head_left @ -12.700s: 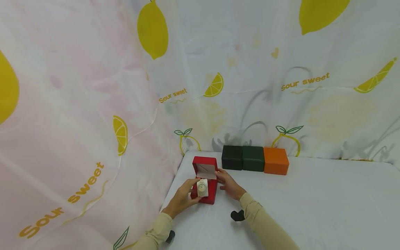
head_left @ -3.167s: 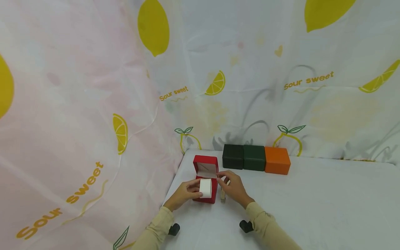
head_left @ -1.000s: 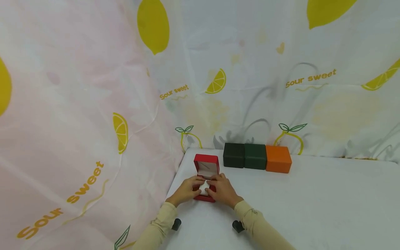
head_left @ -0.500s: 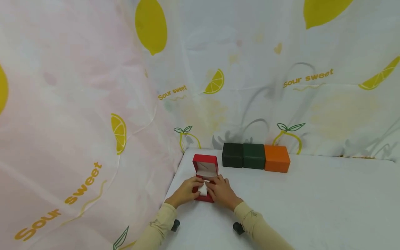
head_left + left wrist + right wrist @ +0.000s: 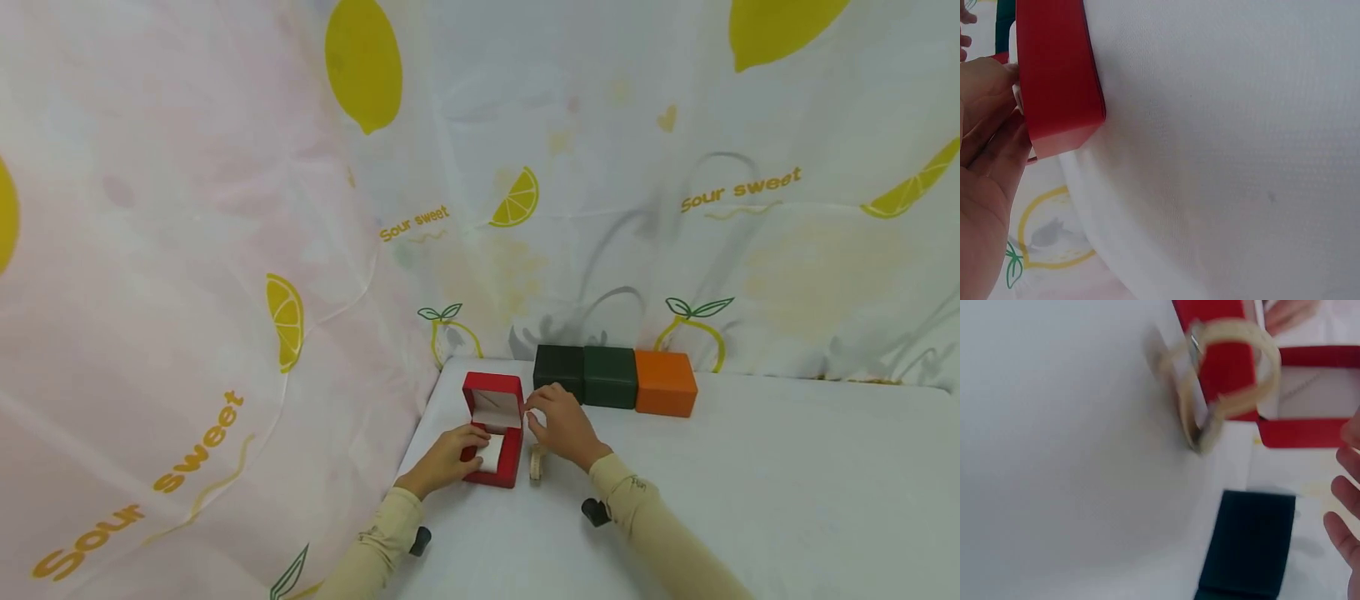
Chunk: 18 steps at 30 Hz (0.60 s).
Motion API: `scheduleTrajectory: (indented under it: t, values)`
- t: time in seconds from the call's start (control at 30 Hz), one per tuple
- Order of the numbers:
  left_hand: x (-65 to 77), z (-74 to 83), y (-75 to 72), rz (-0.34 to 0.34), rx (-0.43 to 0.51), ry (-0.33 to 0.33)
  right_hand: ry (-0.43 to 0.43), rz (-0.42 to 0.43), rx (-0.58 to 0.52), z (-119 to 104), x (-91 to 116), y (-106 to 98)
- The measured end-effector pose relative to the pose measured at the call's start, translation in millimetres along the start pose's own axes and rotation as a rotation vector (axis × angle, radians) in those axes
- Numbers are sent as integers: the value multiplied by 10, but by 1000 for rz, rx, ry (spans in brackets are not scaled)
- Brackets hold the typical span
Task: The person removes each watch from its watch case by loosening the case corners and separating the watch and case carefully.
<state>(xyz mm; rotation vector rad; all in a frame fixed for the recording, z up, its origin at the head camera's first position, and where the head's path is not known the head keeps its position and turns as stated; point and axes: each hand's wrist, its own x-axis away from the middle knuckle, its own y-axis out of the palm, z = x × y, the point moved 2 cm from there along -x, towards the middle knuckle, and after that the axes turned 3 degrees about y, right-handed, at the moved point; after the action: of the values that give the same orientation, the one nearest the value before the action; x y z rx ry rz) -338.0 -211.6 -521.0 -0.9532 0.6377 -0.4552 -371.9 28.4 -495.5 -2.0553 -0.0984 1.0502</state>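
A red watch box stands with its lid raised. A white watch cushion sits in its base. My left hand reaches over the base's left side, thumb and fingertips holding the cushion; in the left wrist view the red wall partly hides these fingertips. My right hand hovers beside the lid's right edge, fingers loosely bent around nothing. Below it, a cream-strapped watch stands on the table just right of the box. In the right wrist view the watch shows as a blurred loop.
A black box, a dark green box and an orange box stand side by side at the back of the white table. A lemon-print curtain hangs behind and along the left side.
Earlier the watch was around the cushion; now they are apart. The cushion went down into the box. Within the last half second my right hand left it, moving right and back; my left stayed.
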Motion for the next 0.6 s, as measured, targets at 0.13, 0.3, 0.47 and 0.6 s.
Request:
scheduleTrajectory:
  t: [0.13,0.3,0.47,0.6]
  values:
    - [8,-7,0,-9,2,-6,29,-29,72,164,-146,-117]
    - [19,-21,-35,-12,13,-17,135,-144,147,378,-322,-165]
    - [25,-44,-25,15,26,-34,225,-251,191,563,-413,-149]
    - [53,-62,37,5,19,-23,277,-297,183,662,-380,-98]
